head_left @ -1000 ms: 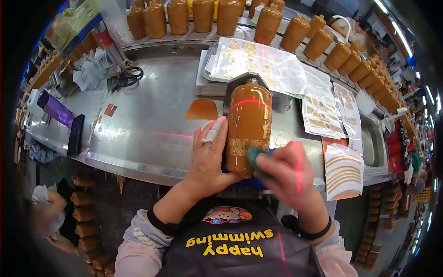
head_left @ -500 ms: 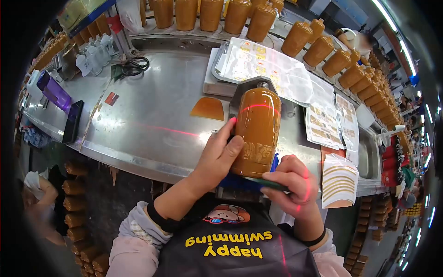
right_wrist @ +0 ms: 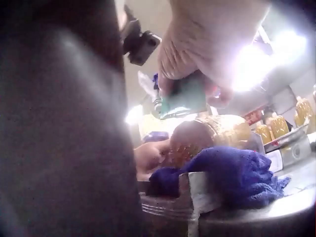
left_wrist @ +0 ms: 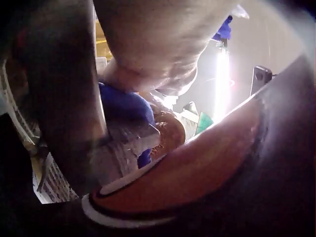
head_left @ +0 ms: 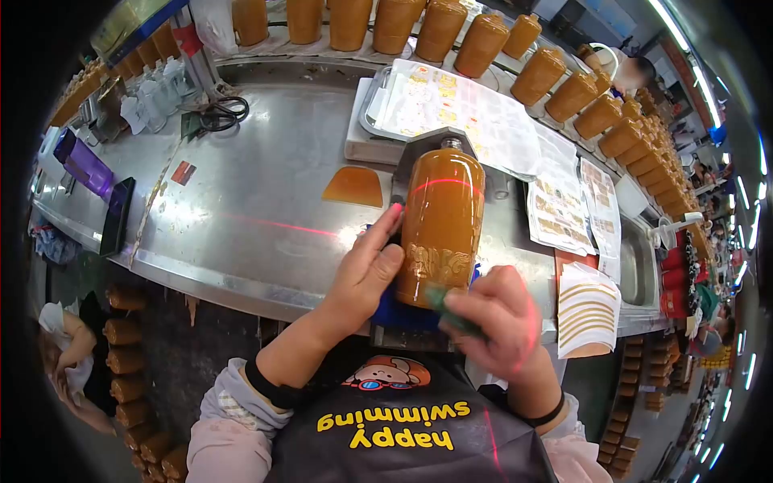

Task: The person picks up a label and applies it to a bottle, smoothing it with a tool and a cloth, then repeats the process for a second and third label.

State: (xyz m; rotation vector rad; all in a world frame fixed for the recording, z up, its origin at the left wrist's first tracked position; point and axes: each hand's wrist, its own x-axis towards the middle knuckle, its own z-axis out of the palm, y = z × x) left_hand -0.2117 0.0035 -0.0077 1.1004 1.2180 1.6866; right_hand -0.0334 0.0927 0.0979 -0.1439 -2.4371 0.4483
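Observation:
A glossy brown bottle [head_left: 445, 205] lies tilted on a support padded with a blue cloth [right_wrist: 232, 173], its neck pointing away from me. Raised gold relief decoration runs round its lower part. My left hand [head_left: 364, 270] rests along the bottle's left side, index finger stretched out and thumb against it. In my right hand [head_left: 501, 318] a flat green scraper [right_wrist: 185, 98] is pinched between thumb and fingers. Its edge is at the decorated band near the bottle's base. The right hand is slightly blurred in the head view.
An orange-brown flat piece [head_left: 353, 187] lies left of the bottle. Behind it sits a scale [head_left: 362, 141] with decal sheets [head_left: 451, 105]. More sheets [head_left: 588, 310] are at right beside a sink [head_left: 636, 274]. Scissors [head_left: 224, 113] lie at back left. Brown bottles [head_left: 350, 24] line a conveyor.
My right hand took the scraper from the decoration down to the bottle's base, then back up. The left hand's grip has shifted, and the bottle has turned, hiding its gold lettering.

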